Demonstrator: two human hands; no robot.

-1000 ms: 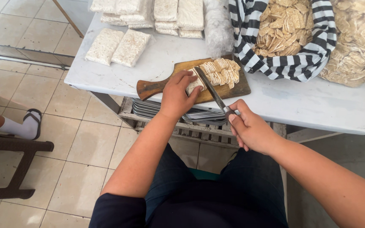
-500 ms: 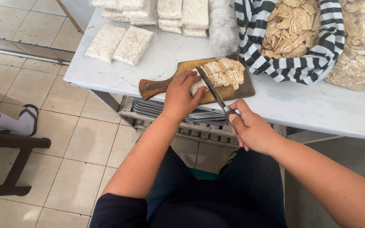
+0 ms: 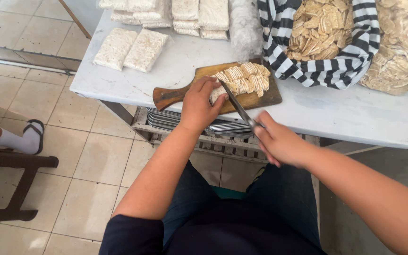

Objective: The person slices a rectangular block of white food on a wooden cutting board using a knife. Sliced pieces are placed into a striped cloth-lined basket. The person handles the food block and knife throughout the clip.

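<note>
In the head view, the pale block (image 3: pixel 217 93) being cut sits at the near left end of a row of slices (image 3: pixel 244 78) on a wooden cutting board (image 3: pixel 256 99), which rests at the front edge of the white table (image 3: pixel 345 113). The left hand (image 3: pixel 199 101) is curled down over the block's near end, fingers pressing it onto the board, so this hand is plainly the nearer of the two. The right hand (image 3: pixel 277 141) is closed round the handle of a knife (image 3: pixel 237 106) and hangs off the table's front edge, below and to the right of the block. The blade runs on a diagonal from that hand up and leftward, its tip meeting the block just beside the left fingers. The row of slices stretches away to the upper right, roughly crossing the blade's line. Uncut white blocks (image 3: pixel 131 47) lie well apart on the far left, and a striped cloth (image 3: pixel 284 52) holding chips sits beyond the board
</note>
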